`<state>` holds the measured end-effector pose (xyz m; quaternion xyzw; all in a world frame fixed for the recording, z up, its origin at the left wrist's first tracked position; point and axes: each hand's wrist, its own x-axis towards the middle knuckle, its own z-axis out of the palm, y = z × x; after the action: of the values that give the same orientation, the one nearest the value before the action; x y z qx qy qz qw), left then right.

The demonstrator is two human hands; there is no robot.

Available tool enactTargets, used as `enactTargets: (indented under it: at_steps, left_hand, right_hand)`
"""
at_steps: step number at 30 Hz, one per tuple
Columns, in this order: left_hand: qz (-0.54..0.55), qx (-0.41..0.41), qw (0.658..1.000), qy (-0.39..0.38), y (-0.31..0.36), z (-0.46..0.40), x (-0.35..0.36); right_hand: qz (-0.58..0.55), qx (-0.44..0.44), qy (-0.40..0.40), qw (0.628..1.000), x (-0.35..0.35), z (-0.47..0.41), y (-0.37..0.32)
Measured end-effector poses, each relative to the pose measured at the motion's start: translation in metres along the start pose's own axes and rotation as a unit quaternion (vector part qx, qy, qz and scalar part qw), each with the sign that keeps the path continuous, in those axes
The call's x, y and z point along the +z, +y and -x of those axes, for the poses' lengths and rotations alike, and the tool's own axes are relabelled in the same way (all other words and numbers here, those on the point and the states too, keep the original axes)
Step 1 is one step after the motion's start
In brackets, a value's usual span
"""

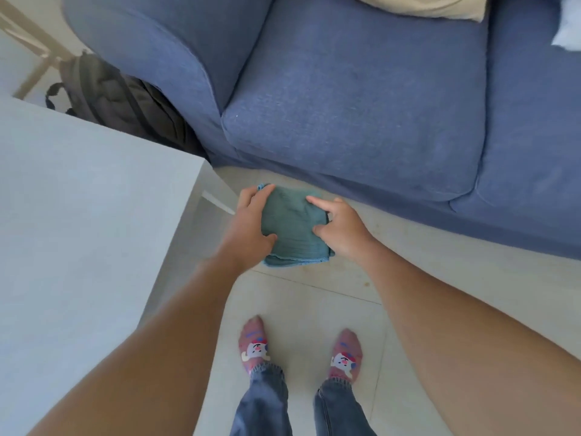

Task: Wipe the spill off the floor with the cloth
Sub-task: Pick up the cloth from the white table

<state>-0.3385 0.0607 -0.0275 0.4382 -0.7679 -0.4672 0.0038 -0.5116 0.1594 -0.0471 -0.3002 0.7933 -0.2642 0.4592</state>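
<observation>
A folded teal cloth (290,229) is held in front of me, above the pale tiled floor (314,309). My left hand (248,221) grips its left edge, fingers over the top corner and thumb on the front. My right hand (341,229) holds its right edge, with the index finger stretched across the top and the thumb pressing the middle. Faint brownish specks and smears (366,282) mark the floor below and to the right of the cloth. Both my feet in pink patterned socks (256,344) stand on the tiles beneath.
A blue sofa (361,105) fills the space ahead, its base close behind the cloth. A white table (78,231) stands at my left. A dark backpack (119,89) leans between the table and the sofa arm. A beige cushion (424,4) lies on the sofa.
</observation>
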Motion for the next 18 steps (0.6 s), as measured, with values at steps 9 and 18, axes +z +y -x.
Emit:
enactTargets:
  at_steps: [9,18]
  left_hand:
    - [-0.066,0.023,0.991,-0.111,0.042,-0.028,0.153]
    - [-0.101,0.038,0.970,-0.217,0.001,-0.046,0.298]
  right_hand:
    - [-0.002,0.087,0.079,0.993,-0.054,0.035,0.149]
    - [0.012,0.154,0.099,0.983,-0.036,0.036,0.307]
